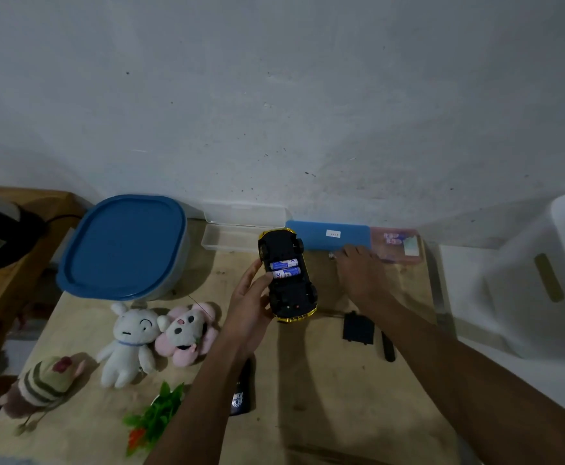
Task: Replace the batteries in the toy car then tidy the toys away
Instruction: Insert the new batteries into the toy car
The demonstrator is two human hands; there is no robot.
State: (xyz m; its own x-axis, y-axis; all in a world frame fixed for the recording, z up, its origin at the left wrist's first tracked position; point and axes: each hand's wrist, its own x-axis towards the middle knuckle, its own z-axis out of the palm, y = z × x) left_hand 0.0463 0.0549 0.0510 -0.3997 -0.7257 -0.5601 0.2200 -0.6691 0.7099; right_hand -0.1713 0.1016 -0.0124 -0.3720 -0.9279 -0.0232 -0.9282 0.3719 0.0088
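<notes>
The left hand (252, 297) is curled in a grip (thumb up), the right hand (361, 271) reaching forward, palm down.

Yellow toy car (287, 276) upside down, two blue batteries (285, 268) in its open compartment

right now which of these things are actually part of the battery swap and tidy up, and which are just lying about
Part of the job:
- toy car, underside up in the left hand
- two batteries in its bay
- black cover
- right hand, reaching toward the far boxes
- white plush, pink plush, striped-hat plush
- blue-lidded tub

Lying about:
- plastic greenery
- white bin
</notes>
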